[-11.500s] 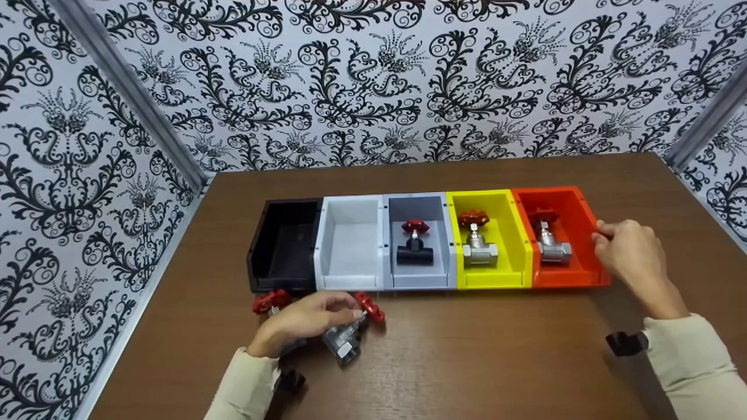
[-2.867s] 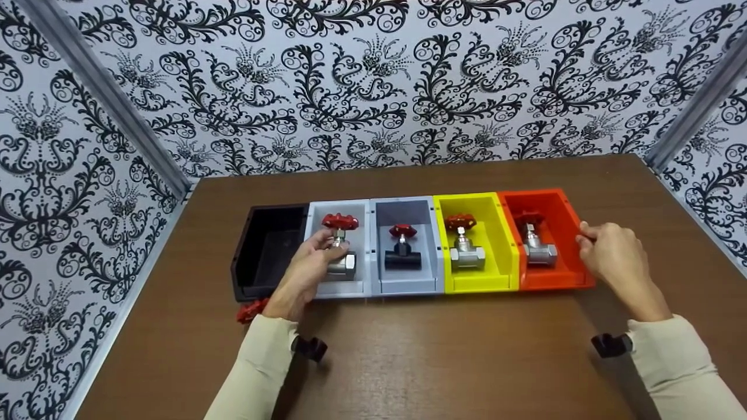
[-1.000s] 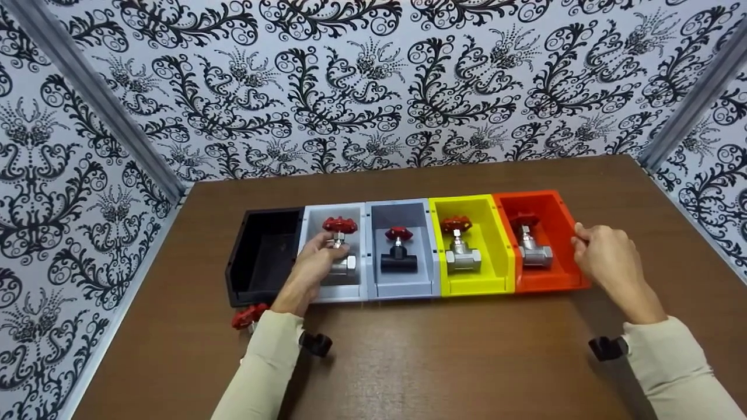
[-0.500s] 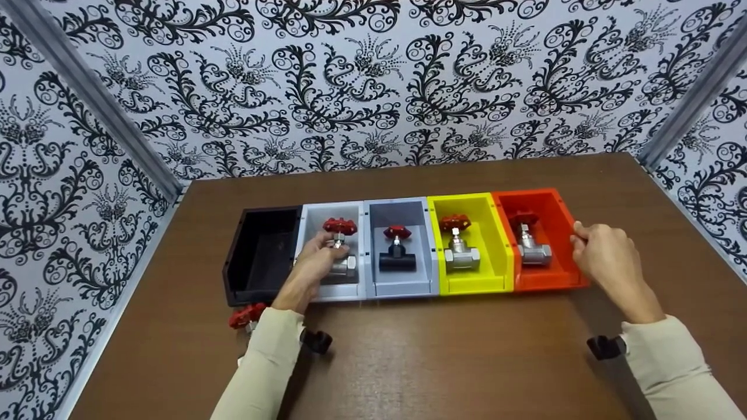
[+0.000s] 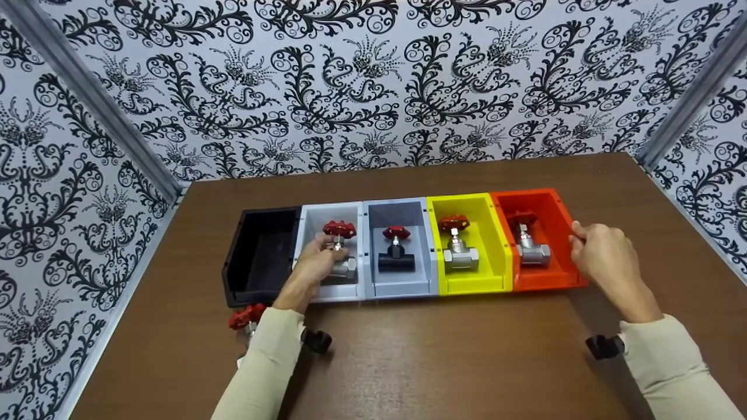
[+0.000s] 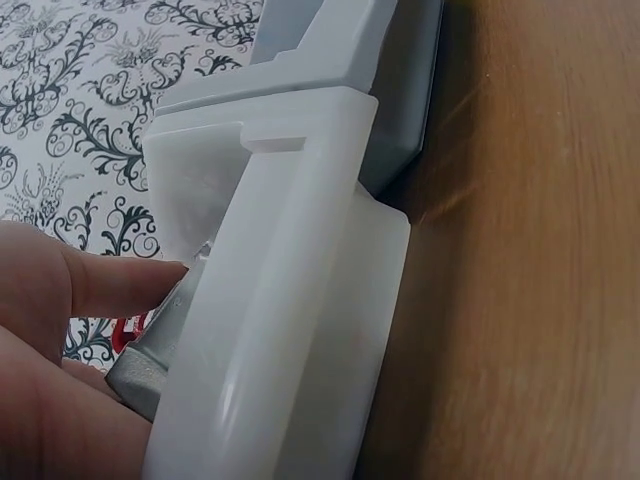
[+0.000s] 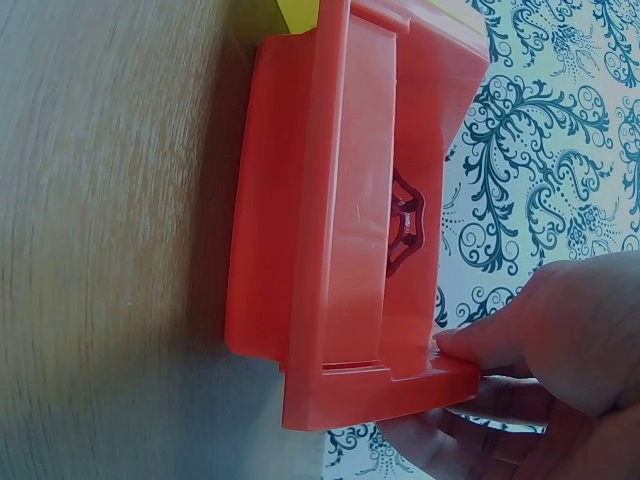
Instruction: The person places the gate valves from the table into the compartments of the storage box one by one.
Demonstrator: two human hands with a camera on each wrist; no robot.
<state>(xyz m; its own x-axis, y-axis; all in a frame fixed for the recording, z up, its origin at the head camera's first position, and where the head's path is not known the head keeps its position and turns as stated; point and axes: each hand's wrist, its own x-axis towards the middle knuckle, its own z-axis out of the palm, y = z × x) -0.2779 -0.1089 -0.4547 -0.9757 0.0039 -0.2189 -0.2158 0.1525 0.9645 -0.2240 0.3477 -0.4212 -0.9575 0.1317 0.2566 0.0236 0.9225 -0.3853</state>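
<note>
My left hand point(image 5: 315, 262) reaches into the white bin point(image 5: 350, 291) and pinches a valve point(image 5: 344, 268) by the neck under its red handwheel. In the left wrist view, the thumb and fingers lie against the grey metal body point(image 6: 150, 365), partly hidden by the bin's front wall. My right hand point(image 5: 607, 256) grips the outer side wall of the red bin point(image 5: 569, 283); the right wrist view shows the thumb inside the rim and the fingers outside. Another metal valve point(image 5: 248, 318) lies on the table before the black bin point(image 5: 233, 274), partly covered by my left sleeve.
The bins stand joined in a row. A black-bodied valve point(image 5: 397, 259) lies in the grey bin point(image 5: 405, 289), a metal one point(image 5: 461, 256) in the yellow bin point(image 5: 475, 284), another point(image 5: 532, 252) in the red bin. Brown table point(image 5: 455, 361) extends in front; patterned walls point(image 5: 373, 87) rise behind.
Since the oldest frame, my left hand has brought a valve from the table into the white bin. Over the last second it sinks slightly. The right hand keeps its hold on the red bin.
</note>
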